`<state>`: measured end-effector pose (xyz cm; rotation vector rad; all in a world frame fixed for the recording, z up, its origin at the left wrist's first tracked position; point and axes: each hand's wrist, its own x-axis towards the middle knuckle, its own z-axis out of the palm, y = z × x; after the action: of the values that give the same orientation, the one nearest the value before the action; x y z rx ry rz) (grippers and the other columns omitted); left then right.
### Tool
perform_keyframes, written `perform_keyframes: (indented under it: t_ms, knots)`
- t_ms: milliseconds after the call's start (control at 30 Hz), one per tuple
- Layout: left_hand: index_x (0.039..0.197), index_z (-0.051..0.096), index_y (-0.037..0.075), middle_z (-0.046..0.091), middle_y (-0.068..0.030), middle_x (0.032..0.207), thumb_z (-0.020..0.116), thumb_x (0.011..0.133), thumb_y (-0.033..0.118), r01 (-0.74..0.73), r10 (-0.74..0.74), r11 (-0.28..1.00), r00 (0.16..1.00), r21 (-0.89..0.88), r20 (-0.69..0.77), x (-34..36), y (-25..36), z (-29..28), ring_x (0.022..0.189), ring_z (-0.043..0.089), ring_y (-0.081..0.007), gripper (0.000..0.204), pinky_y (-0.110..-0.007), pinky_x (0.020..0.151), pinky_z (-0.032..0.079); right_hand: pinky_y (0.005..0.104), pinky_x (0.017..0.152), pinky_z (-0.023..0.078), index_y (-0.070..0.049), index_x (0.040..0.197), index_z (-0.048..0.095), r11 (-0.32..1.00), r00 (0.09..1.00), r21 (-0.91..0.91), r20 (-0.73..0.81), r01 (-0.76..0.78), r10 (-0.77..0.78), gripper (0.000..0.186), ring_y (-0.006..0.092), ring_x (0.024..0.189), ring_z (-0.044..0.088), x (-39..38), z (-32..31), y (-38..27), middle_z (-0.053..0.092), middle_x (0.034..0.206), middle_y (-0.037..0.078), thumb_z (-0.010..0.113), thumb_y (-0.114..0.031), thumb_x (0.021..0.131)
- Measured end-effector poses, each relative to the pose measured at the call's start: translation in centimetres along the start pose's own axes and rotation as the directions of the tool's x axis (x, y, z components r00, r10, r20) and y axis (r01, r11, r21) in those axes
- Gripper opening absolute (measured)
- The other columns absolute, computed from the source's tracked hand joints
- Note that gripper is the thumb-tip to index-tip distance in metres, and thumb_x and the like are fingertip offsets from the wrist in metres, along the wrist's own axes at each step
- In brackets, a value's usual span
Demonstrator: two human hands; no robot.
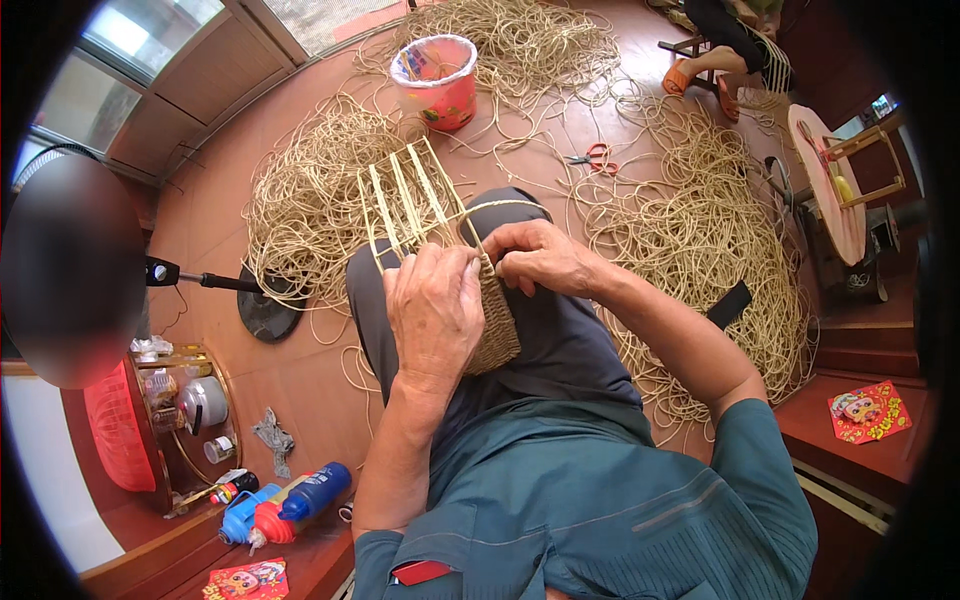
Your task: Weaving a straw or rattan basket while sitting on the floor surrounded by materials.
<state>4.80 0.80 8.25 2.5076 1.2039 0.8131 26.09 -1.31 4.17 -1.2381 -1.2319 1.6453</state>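
Note:
A rectangular frame (428, 160) lies across my lap, with pale cords strung lengthwise over its far half. Its near part is covered in tight brown weaving (497, 335). My left hand (433, 305) is closed over the middle of the frame, fingers curled at the edge of the weaving. Close by on the right, my right hand (545, 258) is closed in a pinch at the frame's right rail, on a straw cord (505, 203) that loops over my knee. The fingertips of both hands partly hide the spot where they work.
Heaps of loose straw cord (320, 190) cover the floor, with another large pile (700, 260) on the right. Beyond the frame stand a red bucket (447, 100) and red-handled scissors (600, 158). Bottles (315, 490) lie lower left. Another person's legs (725, 65) show far right.

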Motion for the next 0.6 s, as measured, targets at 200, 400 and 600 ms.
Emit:
perform_keyframes:
  t_ms: [200, 400, 600]
  knots:
    - [0.101, 0.076, 0.010, 0.070, -0.0088, 0.094, 0.074, 0.098, 0.015, -0.010, 0.011, 1.000, 0.999, -0.005, 0.045, 0.5, 0.0, -0.5, 0.091, 0.067, -0.0300, 0.007, -0.044, 0.083, 0.044, 0.0262, 0.066, 0.051, -0.003, 0.128, 0.073, 0.990, 0.994, -0.139, 0.105, -0.022, 0.037, 0.031, 0.0083, 0.075, 0.062, -0.2, -1.1, -1.1, 0.065, 0.086, 0.001, 0.064, -0.017, 0.101]
    - [0.099, 0.076, 0.009, 0.072, -0.0086, 0.093, 0.073, 0.098, 0.016, -0.012, 0.012, 1.000, 0.997, 0.002, 0.078, 0.9, 0.0, -0.7, 0.090, 0.068, -0.0301, 0.008, -0.044, 0.082, 0.044, 0.0379, 0.080, 0.057, 0.000, 0.130, 0.069, 0.813, 0.970, -0.531, 0.170, 0.239, -0.174, 0.036, 0.0217, 0.090, 0.070, 0.3, -1.5, -0.7, 0.069, 0.104, 0.012, 0.072, -0.017, 0.098]
    - [0.098, 0.076, 0.009, 0.073, -0.0084, 0.093, 0.074, 0.098, 0.017, -0.016, 0.016, 1.000, 0.996, -0.002, 0.084, 0.9, -0.1, -0.7, 0.089, 0.069, -0.0306, 0.008, -0.045, 0.082, 0.044, 0.0387, 0.082, 0.056, 0.001, 0.129, 0.069, 0.753, 0.965, -0.605, 0.177, 0.260, -0.191, 0.035, 0.0223, 0.090, 0.070, 0.9, -1.4, -0.3, 0.068, 0.116, 0.014, 0.075, -0.015, 0.099]
